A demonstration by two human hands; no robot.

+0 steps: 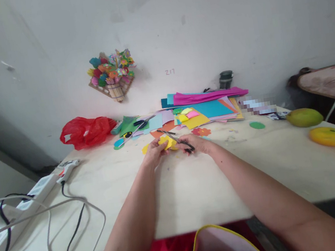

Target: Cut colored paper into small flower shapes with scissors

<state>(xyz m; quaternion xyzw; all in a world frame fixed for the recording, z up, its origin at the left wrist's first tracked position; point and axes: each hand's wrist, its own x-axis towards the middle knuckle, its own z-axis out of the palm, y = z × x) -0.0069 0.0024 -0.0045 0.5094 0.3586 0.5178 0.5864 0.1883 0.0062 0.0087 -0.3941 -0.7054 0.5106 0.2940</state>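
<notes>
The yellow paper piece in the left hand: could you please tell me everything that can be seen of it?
The yellow paper piece looks thin, with a wavy, petal-like edge. The left hand pinches its left side over the pale table. The scissors in the right hand are close at its right; whether the blades touch it is unclear.

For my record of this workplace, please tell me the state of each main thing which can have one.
Left hand, pinching yellow paper
Right hand, gripping scissors
Yellow paper, held, edge wavy
Scissors, at the paper, blade opening unclear
Red plastic bag, crumpled
Paper sheets, overlapping
Dark container, upright
White cable, loosely looped
Paper bouquet, against wall
Fruits, uncut where visible
</notes>
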